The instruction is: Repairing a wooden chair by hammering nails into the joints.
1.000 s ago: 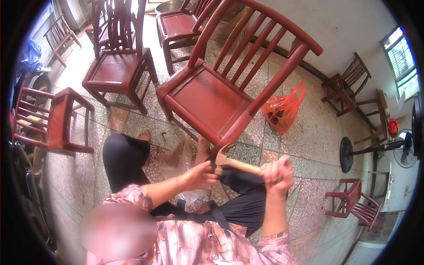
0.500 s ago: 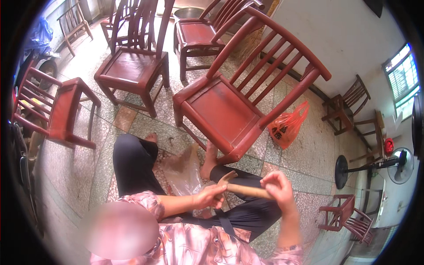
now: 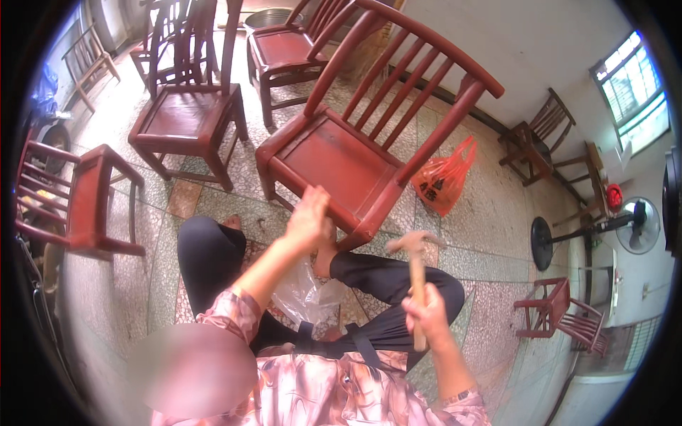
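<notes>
My right hand (image 3: 428, 310) is wrapped round the wooden handle of a claw hammer (image 3: 418, 280), over my right thigh. The hammer stands nearly upright with its head, slightly blurred, at the top. At the near edge of a red wooden chair's seat (image 3: 341, 167) is my left hand (image 3: 310, 219), fingers stretched forward. It looks to touch the front rail, but blur leaves the contact uncertain. The chair stands just ahead of me, its slatted back at the upper right. Between my legs lies a clear plastic bag (image 3: 305, 295); its contents cannot be made out.
More red chairs stand ahead and left, such as a dark-seated chair (image 3: 186, 117) and one lying tipped (image 3: 92, 195). An orange plastic bag (image 3: 446, 181) sits on the floor beyond the near chair. To the right are a standing fan (image 3: 632, 226) and another tipped chair (image 3: 550, 309).
My left hand has let go of the hammer and reached forward to the chair. My right hand now grips the handle, and the hammer has swung from level to upright. The view has shifted slightly.
</notes>
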{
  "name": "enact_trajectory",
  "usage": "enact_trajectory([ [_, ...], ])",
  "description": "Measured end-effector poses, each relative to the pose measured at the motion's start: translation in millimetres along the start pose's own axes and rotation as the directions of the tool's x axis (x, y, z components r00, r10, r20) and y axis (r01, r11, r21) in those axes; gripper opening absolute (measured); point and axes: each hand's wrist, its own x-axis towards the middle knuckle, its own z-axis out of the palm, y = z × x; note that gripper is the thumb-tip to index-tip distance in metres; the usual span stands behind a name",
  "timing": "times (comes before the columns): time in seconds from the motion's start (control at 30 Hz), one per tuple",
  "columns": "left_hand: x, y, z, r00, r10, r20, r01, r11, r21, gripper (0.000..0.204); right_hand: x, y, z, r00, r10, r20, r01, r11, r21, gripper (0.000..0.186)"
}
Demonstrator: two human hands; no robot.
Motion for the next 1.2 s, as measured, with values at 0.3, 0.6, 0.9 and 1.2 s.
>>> enact_trajectory([
  [0.3, 9, -31, 15, 0.922, -0.258, 0.289, 0.169, 0.939, 0.299, 0.091, 51, 7, 21, 0.972, 0.213, 0.097, -0.231, 0.939, 0.253, 0.023],
  [0.6, 10, -26, 2, 0.888, -0.292, 0.355, 0.19, 0.936, 0.295, 0.091, 69, 0, -1, 0.924, -0.047, -0.379, 0.211, 0.891, 0.403, 0.008],
  [0.9, 4, -37, -6, 0.882, -0.303, 0.361, 0.196, 0.932, 0.304, 0.091, 30, -46, 57, 0.981, -0.196, -0.007, 0.194, 0.966, 0.172, 0.027],
  [1.2, 6, -35, 4, 0.896, -0.28, 0.346, 0.204, 0.949, 0.24, 0.087, 49, 28, 66, 0.963, 0.203, 0.18, -0.207, 0.978, 0.006, 0.036],
])
